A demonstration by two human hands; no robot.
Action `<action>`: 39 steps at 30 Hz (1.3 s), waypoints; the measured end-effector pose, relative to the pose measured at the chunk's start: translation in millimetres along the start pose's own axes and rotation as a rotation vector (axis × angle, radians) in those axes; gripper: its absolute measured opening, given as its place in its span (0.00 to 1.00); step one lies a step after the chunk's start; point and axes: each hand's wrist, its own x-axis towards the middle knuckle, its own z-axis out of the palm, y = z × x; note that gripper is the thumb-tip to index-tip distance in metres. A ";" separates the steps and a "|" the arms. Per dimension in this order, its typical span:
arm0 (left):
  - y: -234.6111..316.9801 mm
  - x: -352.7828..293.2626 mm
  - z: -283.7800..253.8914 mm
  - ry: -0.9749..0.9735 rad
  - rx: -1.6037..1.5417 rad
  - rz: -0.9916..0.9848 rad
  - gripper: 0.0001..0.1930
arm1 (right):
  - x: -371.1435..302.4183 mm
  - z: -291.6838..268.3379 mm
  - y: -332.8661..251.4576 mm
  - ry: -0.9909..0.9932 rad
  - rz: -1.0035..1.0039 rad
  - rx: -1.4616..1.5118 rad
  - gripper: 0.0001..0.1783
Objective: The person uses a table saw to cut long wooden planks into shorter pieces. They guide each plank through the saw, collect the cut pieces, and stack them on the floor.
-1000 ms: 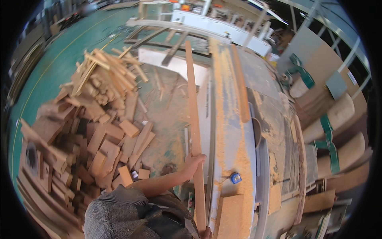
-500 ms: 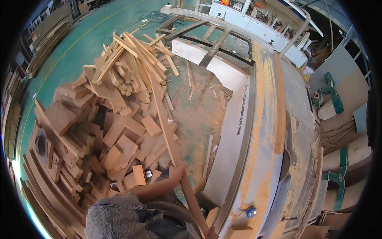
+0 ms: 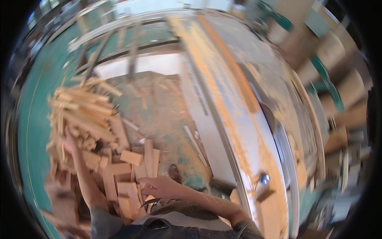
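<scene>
Pale wood offcuts are lying heaped beneath both hands; the left hand is reaching out over the pile's far strips, its grip too blurred to tell; the right hand is hovering open, fingers spread, holding nothing; a sawdust-covered bench is running along its right.

Daylight is falling across a green floor, sawdust is coating the long machine table, and boards are leaning nearby.
</scene>
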 end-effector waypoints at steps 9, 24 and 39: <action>-141.5 -295.1 137.5 -0.841 0.254 0.371 0.15 | -166.1 32.3 219.2 0.584 0.407 -0.437 0.12; 238.9 -483.4 275.7 -1.322 -0.375 0.511 0.16 | -253.7 40.9 271.0 1.647 0.356 1.454 0.21; 420.8 -532.3 614.5 -1.317 -0.177 0.540 0.34 | -223.1 -7.1 292.7 2.271 0.356 1.525 0.46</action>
